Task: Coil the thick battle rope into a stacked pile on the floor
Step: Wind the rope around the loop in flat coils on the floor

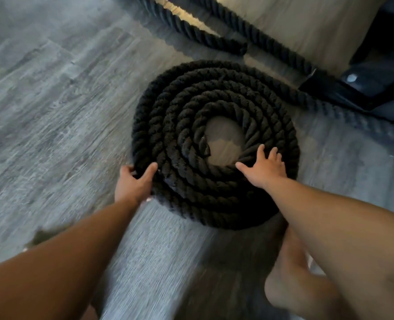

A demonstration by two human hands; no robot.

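Note:
A thick black twisted battle rope [175, 125] lies coiled in a round, stacked spiral on the grey wood-look floor, with a bare patch of floor showing in its middle. My left hand [134, 181] grips the outer turn at the coil's near-left edge, fingers curled around the rope. My right hand [264, 167] rests flat on top of the near-right turns with its fingers spread. More of the same rope [281, 56] runs loose along the floor from the far side of the coil toward the top of the view.
A dark metal equipment base [362, 88] sits at the right, close behind the coil, beside a lighter mat [306, 24]. My bare knee [295, 273] is just in front of the coil. Grey plank floor [52, 112] stretches to the left.

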